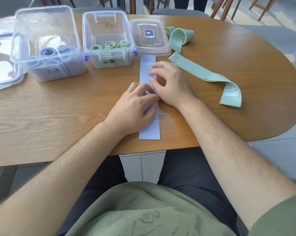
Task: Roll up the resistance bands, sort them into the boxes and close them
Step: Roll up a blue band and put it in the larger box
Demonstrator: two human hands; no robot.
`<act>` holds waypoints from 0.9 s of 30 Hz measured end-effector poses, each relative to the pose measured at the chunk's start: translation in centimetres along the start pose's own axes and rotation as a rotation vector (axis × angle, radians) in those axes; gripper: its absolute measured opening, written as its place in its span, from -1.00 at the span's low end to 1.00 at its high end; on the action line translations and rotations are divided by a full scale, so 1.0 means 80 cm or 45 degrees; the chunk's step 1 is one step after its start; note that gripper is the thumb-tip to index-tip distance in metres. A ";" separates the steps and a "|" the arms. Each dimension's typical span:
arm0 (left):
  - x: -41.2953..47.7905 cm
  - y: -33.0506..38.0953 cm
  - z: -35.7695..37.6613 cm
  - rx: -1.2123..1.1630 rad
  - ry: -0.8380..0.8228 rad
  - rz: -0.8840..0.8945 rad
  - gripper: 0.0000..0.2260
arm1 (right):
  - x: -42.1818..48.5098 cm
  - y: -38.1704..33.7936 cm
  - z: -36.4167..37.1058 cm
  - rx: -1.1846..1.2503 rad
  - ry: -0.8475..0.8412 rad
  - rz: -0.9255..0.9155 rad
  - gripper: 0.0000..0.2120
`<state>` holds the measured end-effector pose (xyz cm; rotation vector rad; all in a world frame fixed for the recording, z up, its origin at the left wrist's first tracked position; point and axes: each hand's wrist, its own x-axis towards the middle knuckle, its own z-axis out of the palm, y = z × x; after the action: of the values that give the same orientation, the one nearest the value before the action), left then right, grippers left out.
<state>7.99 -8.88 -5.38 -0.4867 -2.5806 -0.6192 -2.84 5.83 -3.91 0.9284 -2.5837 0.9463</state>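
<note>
A pale lilac resistance band (148, 65) lies flat on the wooden table (58, 108), running from the front edge toward the boxes. My left hand (135, 108) presses on its middle, fingers curled on the fabric. My right hand (169, 84) rests just beyond, fingertips pinching the band. Two green bands lie loose to the right: a long one (203, 72) and a crumpled one (179, 35). An open clear box (48, 43) holds rolled lilac bands. A second open box (109, 40) holds rolled green bands.
A clear lid (149, 37) lies right of the green box. Another lid with a blue rim (2, 65) sits at the far left. Chairs and legs stand beyond the table's far edge. The table's rounded end curves off at right.
</note>
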 end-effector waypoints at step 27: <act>-0.036 0.012 -0.017 0.110 -0.026 -0.118 -0.74 | -0.156 -0.064 -0.034 0.057 0.000 -0.004 -0.79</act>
<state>11.28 -9.40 -5.35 -0.3487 -2.6483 -0.5330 10.04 10.61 -4.43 0.9441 -2.5703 1.0072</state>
